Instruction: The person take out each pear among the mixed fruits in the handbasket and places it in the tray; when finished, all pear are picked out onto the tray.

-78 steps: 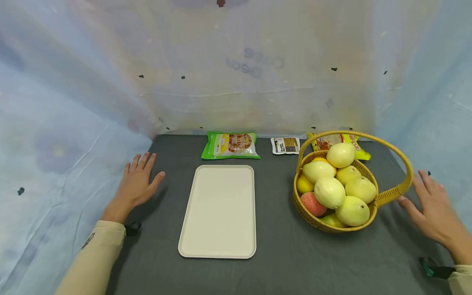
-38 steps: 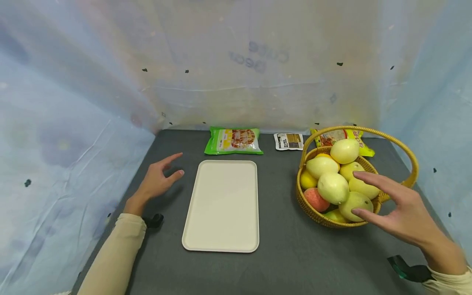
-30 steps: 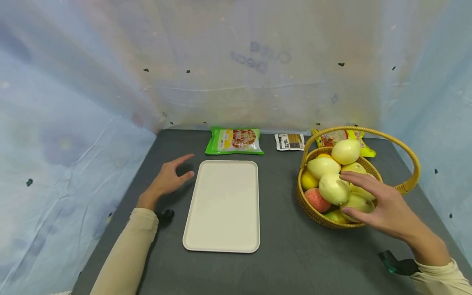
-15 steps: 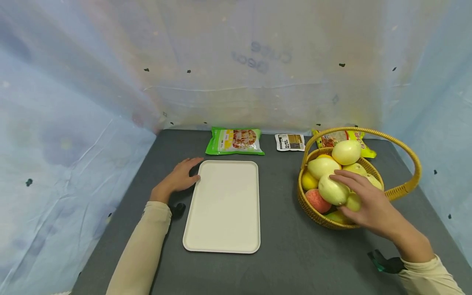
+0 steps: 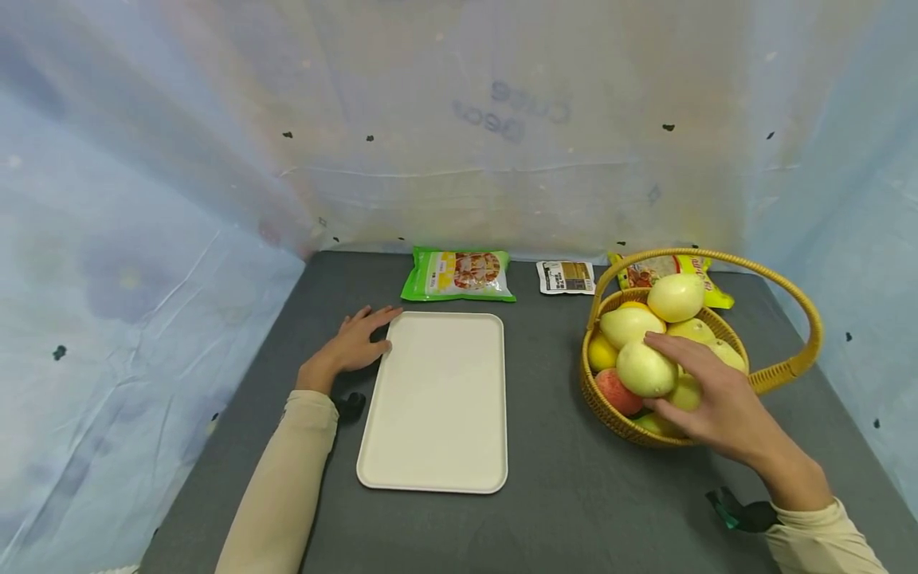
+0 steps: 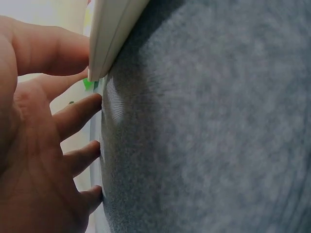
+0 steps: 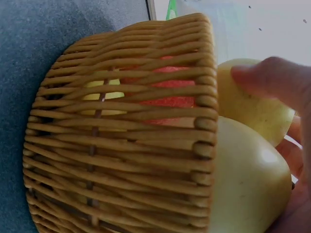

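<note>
My right hand reaches into a woven basket and grips a pale yellow-green, roundish fruit at its front. In the right wrist view, the thumb presses on this fruit; the other fingers are partly hidden behind it. Another pale fruit sits against the palm side. My left hand lies at the upper left edge of a cream rectangular tray. In the left wrist view, its thumb touches the tray's rim, and its other fingers extend to the dark tabletop.
The basket has a tall arched handle and holds several fruits, including a red one and a yellow one. Along the back lie a green food packet, a small white packet and a yellow packet. Pale curtains surround the table.
My left hand has come rightward to the tray's edge. The right hand has moved left from beside the basket, over the fruits, and has taken hold of one, which is slightly turned.
</note>
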The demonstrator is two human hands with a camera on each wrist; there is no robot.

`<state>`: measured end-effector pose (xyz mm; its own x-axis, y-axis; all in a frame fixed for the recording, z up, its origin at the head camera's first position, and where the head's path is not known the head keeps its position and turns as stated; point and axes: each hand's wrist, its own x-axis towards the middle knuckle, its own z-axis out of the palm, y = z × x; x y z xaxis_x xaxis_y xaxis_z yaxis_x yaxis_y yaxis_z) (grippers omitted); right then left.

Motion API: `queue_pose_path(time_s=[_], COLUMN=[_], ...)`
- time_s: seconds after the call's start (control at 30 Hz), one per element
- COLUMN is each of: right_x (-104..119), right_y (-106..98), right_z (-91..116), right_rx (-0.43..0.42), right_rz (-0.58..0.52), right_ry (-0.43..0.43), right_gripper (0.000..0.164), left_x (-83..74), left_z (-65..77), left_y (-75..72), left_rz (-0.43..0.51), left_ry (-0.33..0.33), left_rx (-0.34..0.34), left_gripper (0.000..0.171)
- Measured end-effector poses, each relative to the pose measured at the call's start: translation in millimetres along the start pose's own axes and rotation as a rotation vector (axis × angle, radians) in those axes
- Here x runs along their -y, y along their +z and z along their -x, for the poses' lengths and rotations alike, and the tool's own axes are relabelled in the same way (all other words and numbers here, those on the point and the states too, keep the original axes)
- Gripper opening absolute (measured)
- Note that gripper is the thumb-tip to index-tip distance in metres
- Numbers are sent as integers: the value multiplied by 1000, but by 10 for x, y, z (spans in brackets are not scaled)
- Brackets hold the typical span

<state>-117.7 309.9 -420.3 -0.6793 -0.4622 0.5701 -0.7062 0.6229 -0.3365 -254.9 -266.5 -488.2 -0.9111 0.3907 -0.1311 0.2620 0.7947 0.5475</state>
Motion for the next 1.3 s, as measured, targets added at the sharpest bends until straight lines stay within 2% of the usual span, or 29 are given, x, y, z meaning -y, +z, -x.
queue_pose_path(time_s=[0.17, 0.4, 0.67, 0.77, 1.07, 1.3], right_x=[35, 139, 275, 314, 464, 584], right_y=[1, -34, 29, 73, 204, 369], right_z=[-11, -103, -332, -416, -699, -892], right_rx=[-36, -69, -161, -175, -152, -91], right_rz=[-4, -68, -126, -162, -266, -268], right_ry=[53, 121, 59, 61, 25, 68], right_gripper=[92, 89, 89, 89, 86, 83], left_x=[-9, -48, -58, -63, -99, -84], left_z=[8, 16, 11, 16, 40, 33], left_y=[-17, -62, -69, -65, -72, -65], left_rz=[14, 34, 43, 45, 58, 55], left_ry=[-15, -51, -78, -85, -83, -82], left_rx=[21, 51, 52, 53, 52, 50], left_gripper=[70, 71, 71, 71, 71, 71])
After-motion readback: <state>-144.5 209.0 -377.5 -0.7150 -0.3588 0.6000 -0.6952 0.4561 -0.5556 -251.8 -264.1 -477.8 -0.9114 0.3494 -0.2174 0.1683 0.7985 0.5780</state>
